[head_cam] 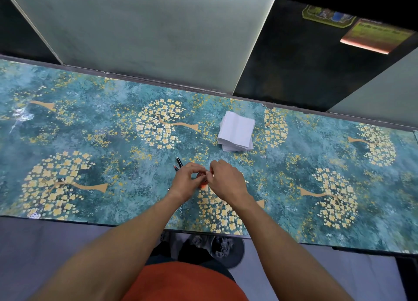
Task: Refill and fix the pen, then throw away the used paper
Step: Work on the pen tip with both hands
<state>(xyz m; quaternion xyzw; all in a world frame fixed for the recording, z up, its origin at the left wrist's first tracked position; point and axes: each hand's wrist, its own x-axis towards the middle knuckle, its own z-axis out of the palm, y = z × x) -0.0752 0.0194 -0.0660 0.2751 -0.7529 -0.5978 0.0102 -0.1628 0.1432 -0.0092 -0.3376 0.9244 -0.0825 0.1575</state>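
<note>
Floral surface (67,124): left hand (186,180) and right hand (226,180) pinch something small, unidentifiable; it could slip away.

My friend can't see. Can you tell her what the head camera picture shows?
Two hands, left hand and right hand, meet over a small orange thing on a teal flowery table. Pen parts lie beside them, a white paper stack behind, and a bin of crumpled paper below.

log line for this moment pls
hands: left and right pinching small part together | pens: on table | paper stack: untouched | bin: holds crumpled paper
</note>
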